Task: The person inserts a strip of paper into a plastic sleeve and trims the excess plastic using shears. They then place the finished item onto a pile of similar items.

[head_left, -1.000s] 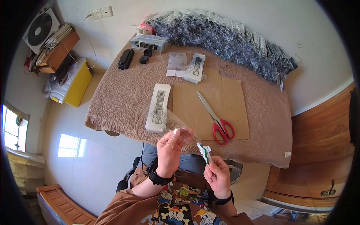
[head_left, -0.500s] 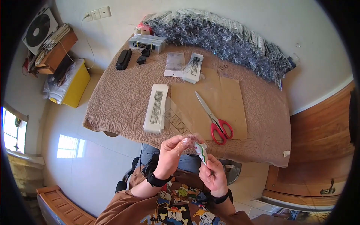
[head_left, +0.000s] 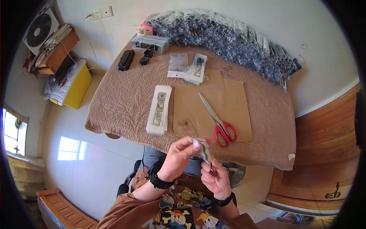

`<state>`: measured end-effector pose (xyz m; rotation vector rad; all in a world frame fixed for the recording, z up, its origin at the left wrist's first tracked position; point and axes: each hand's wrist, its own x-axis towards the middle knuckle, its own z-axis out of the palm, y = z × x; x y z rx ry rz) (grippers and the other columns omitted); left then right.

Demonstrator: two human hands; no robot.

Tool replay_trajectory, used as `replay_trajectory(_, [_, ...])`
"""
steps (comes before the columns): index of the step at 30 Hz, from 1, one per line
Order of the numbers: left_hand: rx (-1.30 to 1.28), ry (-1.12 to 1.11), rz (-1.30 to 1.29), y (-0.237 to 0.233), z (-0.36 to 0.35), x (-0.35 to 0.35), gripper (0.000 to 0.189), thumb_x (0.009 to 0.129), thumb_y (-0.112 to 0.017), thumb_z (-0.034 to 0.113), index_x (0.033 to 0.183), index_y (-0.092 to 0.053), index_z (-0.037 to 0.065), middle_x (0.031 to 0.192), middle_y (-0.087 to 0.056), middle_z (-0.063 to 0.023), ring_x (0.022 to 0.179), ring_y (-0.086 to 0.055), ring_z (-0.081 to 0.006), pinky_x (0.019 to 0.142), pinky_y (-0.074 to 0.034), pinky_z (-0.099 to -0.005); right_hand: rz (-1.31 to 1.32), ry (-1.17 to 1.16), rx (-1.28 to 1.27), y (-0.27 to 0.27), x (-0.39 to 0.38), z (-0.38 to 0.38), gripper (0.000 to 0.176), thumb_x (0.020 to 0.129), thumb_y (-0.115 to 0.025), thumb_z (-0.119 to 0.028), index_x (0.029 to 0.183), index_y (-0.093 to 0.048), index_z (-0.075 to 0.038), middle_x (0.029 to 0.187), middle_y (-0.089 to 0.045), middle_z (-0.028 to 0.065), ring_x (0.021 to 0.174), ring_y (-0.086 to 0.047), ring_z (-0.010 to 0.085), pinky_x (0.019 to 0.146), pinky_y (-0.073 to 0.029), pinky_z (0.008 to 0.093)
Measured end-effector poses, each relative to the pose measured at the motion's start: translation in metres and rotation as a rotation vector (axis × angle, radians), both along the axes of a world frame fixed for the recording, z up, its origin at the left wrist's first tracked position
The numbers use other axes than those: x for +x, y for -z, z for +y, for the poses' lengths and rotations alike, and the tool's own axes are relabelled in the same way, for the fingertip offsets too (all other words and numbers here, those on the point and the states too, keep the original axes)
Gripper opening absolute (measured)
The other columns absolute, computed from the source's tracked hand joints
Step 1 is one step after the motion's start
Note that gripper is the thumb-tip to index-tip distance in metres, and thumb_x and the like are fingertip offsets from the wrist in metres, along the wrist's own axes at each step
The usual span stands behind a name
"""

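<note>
Overhead, a table [head_left: 126, 99] under a brown quilted cover fills the middle of the view. Along its far edge, against the wall, lies a long heap of clear packed bags [head_left: 232, 40]. A brown cardboard sheet [head_left: 232, 103] lies flat on the right half of the cover. A yellow bin [head_left: 78, 86] stands on the floor to the left of the table. A stack of white packets [head_left: 159, 110] with a dark printed pattern lies just beside the sheet's left edge. A second, shorter stack [head_left: 197, 69] lies farther back, next to a flat clear bag [head_left: 179, 63]. Scissors [head_left: 218, 121] with red handles rest on the sheet, shut, blades pointing toward the far left.

At the near edge, above the lap, the left hand [head_left: 178, 155] is closed in a pinch on the near end of a clear sleeve [head_left: 187, 129]. The sleeve slants up and away over the table edge. The right hand [head_left: 214, 178], just below and to the right, grips a printed card [head_left: 204, 150] in green, red and white between thumb and fingers. The card's upper end meets the sleeve at the left fingertips. Whether it has entered the sleeve cannot be told.
</note>
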<state>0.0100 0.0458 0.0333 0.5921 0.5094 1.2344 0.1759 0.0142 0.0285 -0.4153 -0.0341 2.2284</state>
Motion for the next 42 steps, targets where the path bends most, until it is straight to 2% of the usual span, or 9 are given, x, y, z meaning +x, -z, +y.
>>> replay_trajectory(2, [0.018, -0.047, -0.011, 0.003, 0.001, 0.0, 0.027, 0.086, -0.055, 0.017, 0.108, -0.056, 0.0, 0.118, -0.053, -0.013, 0.106, -0.052, -0.0204, 0.09, -0.041, -0.0333, -0.247, 0.121, -0.021, -0.008, 0.0, -0.001, 0.017, 0.089, -0.05, -0.012, 0.104, -0.05, -0.004, 0.068, -0.053, 0.0056, 0.049, -0.044, 0.009, 0.042, -0.034, 0.0186])
replay_trajectory(11, [0.049, -0.035, 0.018, 0.001, -0.023, 0.034, 0.031, 0.086, -0.056, 0.021, 0.11, -0.055, 0.001, 0.126, -0.046, -0.0162, 0.11, -0.05, -0.0246, 0.092, -0.04, -0.0369, -0.053, 0.2, -0.015, -0.003, 0.0, -0.004, 0.015, 0.089, -0.05, -0.01, 0.101, -0.053, -0.002, 0.076, -0.058, 0.0084, 0.055, -0.049, 0.0118, 0.044, -0.038, 0.0187])
replay_trajectory(14, [-0.07, -0.072, -0.129, -0.001, -0.022, 0.024, 0.03, 0.088, -0.052, 0.022, 0.11, -0.055, 0.001, 0.122, -0.048, -0.0153, 0.108, -0.051, -0.0234, 0.093, -0.04, -0.0366, -1.1, 0.559, 0.584, -0.015, -0.007, -0.011, 0.009, 0.083, -0.057, -0.007, 0.089, -0.056, -0.001, 0.077, -0.059, 0.0074, 0.058, -0.052, 0.0151, 0.047, -0.041, 0.0226])
replay_trajectory(15, [-0.174, -0.015, -0.234, 0.001, -0.022, 0.015, 0.029, 0.09, -0.049, 0.021, 0.109, -0.055, 0.0, 0.118, -0.052, -0.0138, 0.106, -0.052, -0.0221, 0.093, -0.039, -0.0363, -1.101, 0.562, 0.577, -0.014, -0.006, -0.01, 0.009, 0.083, -0.057, -0.007, 0.089, -0.056, -0.001, 0.077, -0.059, 0.0074, 0.058, -0.052, 0.0151, 0.047, -0.041, 0.0226])
replay_trajectory(18, [-0.267, 0.051, -0.259, 0.005, -0.021, 0.007, 0.028, 0.092, -0.045, 0.021, 0.109, -0.054, 0.0, 0.111, -0.056, -0.0126, 0.103, -0.054, -0.0206, 0.093, -0.04, -0.036, -1.647, 0.646, 1.755, -0.011, 0.003, 0.009, 0.024, 0.071, -0.064, 0.005, 0.094, -0.061, -0.002, 0.081, -0.061, 0.0098, 0.062, -0.058, 0.0196, 0.052, -0.046, 0.0245])
replay_trajectory(35, [-0.227, 0.064, -0.06, 0.019, -0.014, 0.002, 0.046, 0.091, -0.044, 0.035, 0.116, -0.048, -0.003, 0.111, -0.056, -0.0154, 0.102, -0.054, -0.023, 0.09, -0.041, -0.0371, -1.656, 0.437, 1.682, -0.02, 0.02, 0.009, 0.012, 0.071, -0.064, -0.001, 0.082, -0.065, -0.001, 0.093, -0.061, 0.0121, 0.082, -0.058, 0.0237, 0.073, -0.047, 0.0299])
replay_trajectory(39, [-0.114, 0.238, -0.112, 0.02, -0.025, 0.005, 0.055, 0.091, -0.042, 0.041, 0.126, -0.038, -0.001, 0.121, -0.048, -0.017, 0.11, -0.049, -0.0248, 0.092, -0.039, -0.0365, -1.578, 0.523, 1.36, -0.012, 0.034, 0.002, 0.014, 0.078, -0.061, -0.004, 0.09, -0.063, 0.001, 0.097, -0.061, 0.0106, 0.088, -0.057, 0.0199, 0.076, -0.046, 0.0278])
replay_trajectory(41, [-0.067, 0.317, -0.152, 0.016, -0.031, 0.004, 0.058, 0.091, -0.041, 0.043, 0.129, -0.035, 0.0, 0.125, -0.046, -0.0168, 0.113, -0.047, -0.0248, 0.093, -0.038, -0.0358, -1.188, 0.852, 0.566, -0.011, 0.053, 0.004, 0.021, 0.085, -0.054, -0.006, 0.102, -0.058, 0.004, 0.101, -0.06, 0.0107, 0.095, -0.056, 0.0181, 0.083, -0.045, 0.0261])
replay_trajectory(42, [0.009, 0.414, -0.098, 0.013, -0.034, 0.002, 0.057, 0.091, -0.04, 0.041, 0.131, -0.032, 0.001, 0.127, -0.044, -0.0159, 0.115, -0.045, -0.0239, 0.095, -0.037, -0.035, -0.972, 0.95, 0.528, -0.005, 0.075, 0.012, 0.024, 0.087, -0.05, -0.007, 0.107, -0.054, 0.006, 0.104, -0.058, 0.0117, 0.097, -0.055, 0.0184, 0.085, -0.045, 0.0259])
